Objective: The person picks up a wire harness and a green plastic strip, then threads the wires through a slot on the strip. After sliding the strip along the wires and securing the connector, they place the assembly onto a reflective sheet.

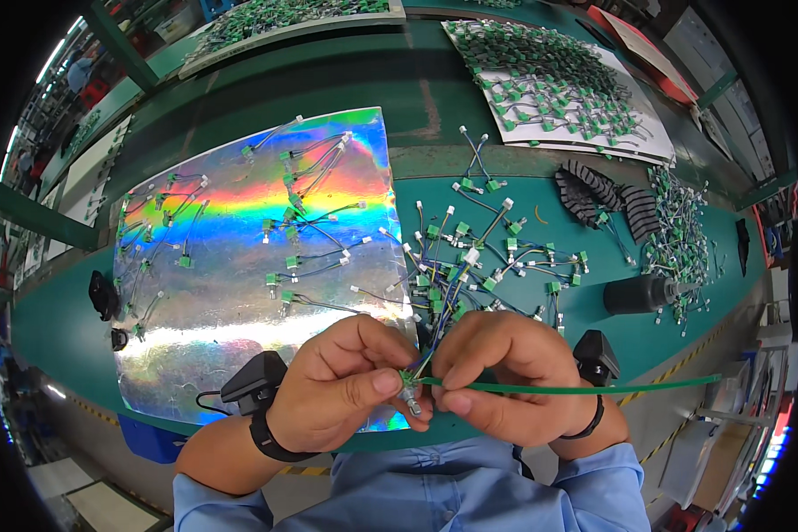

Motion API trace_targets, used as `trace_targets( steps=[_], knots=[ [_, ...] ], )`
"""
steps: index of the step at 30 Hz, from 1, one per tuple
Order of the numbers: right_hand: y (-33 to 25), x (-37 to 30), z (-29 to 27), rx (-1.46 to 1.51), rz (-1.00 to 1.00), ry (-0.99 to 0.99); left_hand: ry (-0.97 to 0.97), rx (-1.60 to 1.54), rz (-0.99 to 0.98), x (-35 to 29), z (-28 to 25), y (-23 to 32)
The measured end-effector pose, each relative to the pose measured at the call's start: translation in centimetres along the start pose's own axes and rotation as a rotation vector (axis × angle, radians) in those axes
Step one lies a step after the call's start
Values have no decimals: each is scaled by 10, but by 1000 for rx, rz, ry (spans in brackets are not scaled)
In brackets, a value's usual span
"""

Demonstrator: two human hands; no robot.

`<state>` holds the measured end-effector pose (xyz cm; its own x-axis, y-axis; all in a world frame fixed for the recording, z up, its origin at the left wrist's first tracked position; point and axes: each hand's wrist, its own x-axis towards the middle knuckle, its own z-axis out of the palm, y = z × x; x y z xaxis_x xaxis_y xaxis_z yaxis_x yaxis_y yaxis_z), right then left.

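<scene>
My left hand (337,390) pinches a small green circuit board with a metal shaft (411,401) between thumb and fingers, just above the table's near edge. Dark blue, grey and yellowish wires run up from this board toward a white plug (472,256). Close beside it, the thumb and forefinger of my right hand (514,368) are closed on a long, thin green strip (612,388). One end of the strip meets the board; the other sticks out far to the right. Similar wired green boards (492,284) lie scattered just beyond my hands.
A shiny rainbow-silver sheet (213,293) with rows of wired boards covers the table's left. At right lie a black bottle (634,294), striped dark fabric (594,195) and a heap of wired parts (678,230). A loaded white board (532,133) stands beyond.
</scene>
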<state>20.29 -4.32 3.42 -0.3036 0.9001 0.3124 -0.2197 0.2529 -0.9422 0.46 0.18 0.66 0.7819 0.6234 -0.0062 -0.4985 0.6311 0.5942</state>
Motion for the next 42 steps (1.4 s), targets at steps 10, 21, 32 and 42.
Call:
trace_targets(
  steps=[10, 21, 32, 42],
  knots=[
    [-2, 0, -1, -277, -99, 0, 13, 95, 75, 1, 0, -3],
    [1, 0, -1, -425, -201, 19, 64, 282, 153, 0, 0, -4],
    [5, -2, -3, -297, -127, 36, 73, 293, 137, 1, 1, -4],
    [2, -3, -6, -51, 32, -49, 30, 212, 89, -1, 1, -7]
  ],
)
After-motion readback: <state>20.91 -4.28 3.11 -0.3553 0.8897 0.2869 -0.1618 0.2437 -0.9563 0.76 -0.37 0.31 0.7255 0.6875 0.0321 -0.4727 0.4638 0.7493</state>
